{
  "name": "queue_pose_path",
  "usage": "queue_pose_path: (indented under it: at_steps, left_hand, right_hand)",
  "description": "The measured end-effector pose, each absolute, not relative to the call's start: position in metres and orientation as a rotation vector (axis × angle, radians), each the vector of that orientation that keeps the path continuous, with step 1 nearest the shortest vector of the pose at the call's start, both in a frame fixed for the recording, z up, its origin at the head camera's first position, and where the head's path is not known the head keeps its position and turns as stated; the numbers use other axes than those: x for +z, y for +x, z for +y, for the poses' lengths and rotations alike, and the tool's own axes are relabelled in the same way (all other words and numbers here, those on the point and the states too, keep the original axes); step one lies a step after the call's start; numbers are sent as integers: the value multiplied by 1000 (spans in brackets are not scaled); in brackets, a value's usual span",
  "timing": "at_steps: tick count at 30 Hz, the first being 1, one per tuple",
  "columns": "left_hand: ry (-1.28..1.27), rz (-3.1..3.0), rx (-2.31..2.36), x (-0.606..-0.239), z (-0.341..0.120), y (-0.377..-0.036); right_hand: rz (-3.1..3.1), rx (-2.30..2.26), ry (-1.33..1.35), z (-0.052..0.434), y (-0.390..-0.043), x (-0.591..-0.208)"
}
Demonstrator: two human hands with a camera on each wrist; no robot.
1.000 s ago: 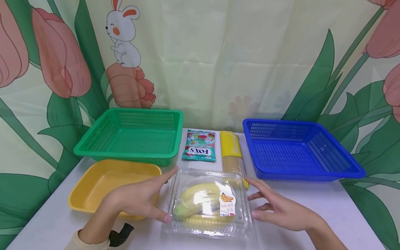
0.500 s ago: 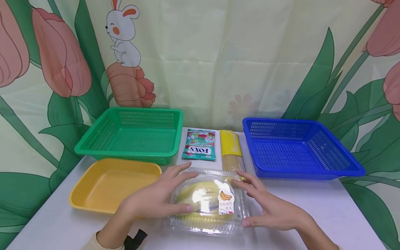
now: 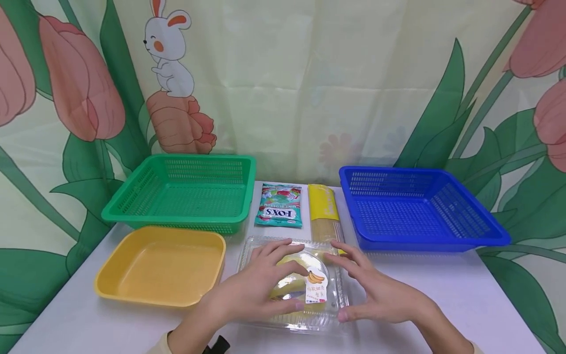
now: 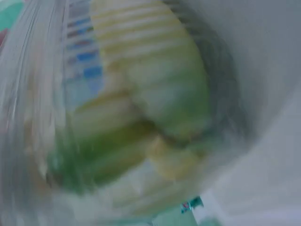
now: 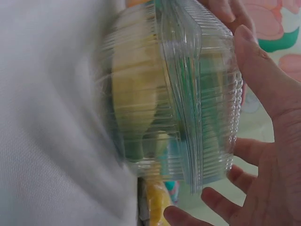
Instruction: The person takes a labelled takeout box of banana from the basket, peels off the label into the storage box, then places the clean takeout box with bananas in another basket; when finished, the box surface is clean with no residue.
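A clear plastic clamshell box (image 3: pixel 309 322) with a banana (image 3: pixel 287 287) and a banana sticker inside lies on the white table near the front edge. My left hand (image 3: pixel 274 280) rests on top of its domed lid, fingers spread over it. My right hand (image 3: pixel 349 282) is against the box's right side, fingers spread and fairly straight, thumb at the front right corner. In the right wrist view the box (image 5: pixel 178 103) sits between the thumb and fingers of the right hand (image 5: pixel 263 141). The left wrist view is blurred and shows only the banana (image 4: pixel 141 117) through plastic.
A yellow tray (image 3: pixel 110 290) lies left of the box, with a green basket (image 3: pixel 132 216) behind it. A blue basket (image 3: pixel 486 241) stands at the right. A Fox's candy bag (image 3: pixel 279 205) and a yellow pasta pack (image 3: pixel 325 211) lie between the baskets. A printed curtain hangs behind.
Both hands have closed in from either side of the box. The left hand has come over the lid and the right hand has reached the box's right edge.
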State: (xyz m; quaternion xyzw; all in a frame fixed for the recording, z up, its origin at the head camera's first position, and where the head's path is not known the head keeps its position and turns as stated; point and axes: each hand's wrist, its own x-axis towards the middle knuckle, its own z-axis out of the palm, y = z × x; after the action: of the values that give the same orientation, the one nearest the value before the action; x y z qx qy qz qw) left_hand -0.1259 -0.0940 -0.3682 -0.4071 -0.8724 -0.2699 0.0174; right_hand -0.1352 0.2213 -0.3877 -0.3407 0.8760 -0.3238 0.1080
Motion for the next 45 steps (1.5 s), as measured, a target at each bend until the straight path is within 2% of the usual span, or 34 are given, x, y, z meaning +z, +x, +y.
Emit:
queue_pose_path:
  at_steps: [18,33,45]
  left_hand:
    - [-1300,-2676,-794,-377,-62,-135]
    - [-1299,-2630,-659,-375,-62,-136]
    - [-1116,-2737,-635,-382,-56,-119]
  right_hand:
    - [2659,-842,-1118,222,-137,-384]
    - [2660,-831,-1153,219,-137,-384]
    - [2687,-794,-1129,221,-134,-387]
